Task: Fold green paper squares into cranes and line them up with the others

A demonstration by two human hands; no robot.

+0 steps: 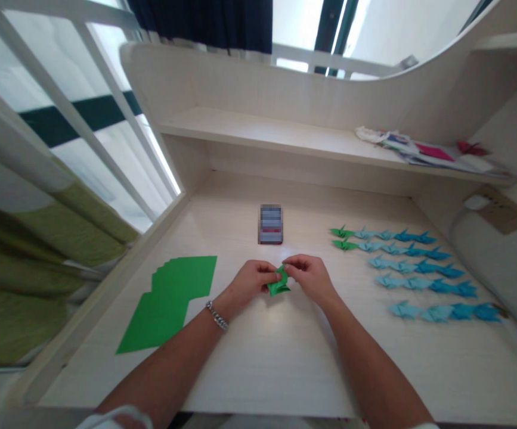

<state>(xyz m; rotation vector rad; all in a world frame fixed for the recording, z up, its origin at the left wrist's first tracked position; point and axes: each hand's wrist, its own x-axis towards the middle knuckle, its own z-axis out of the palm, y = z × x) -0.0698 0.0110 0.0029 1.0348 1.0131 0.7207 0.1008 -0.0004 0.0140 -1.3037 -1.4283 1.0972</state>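
Between my two hands, over the middle of the desk, is a partly folded piece of green origami paper (278, 288). My left hand (256, 278) pinches its left side between thumb and fingers. At the upper right corner, the thumb and fingertips of my right hand (307, 274) close on the same paper. The exact folds under the fingertips are hidden. To the left, a fanned stack of green paper sheets (169, 304) lies flat on the desk. Off to the right stand rows of folded paper cranes (412, 268), mostly light and darker blue, with two green cranes (343, 238) at the left ends.
A phone (271, 224) lies just beyond my hands. Papers (432, 152) rest on the shelf (276, 132) along the back. At the right wall a white cable hangs from a plug (476, 202). White rails (101, 107) and a curtain (39, 256) border the left side.
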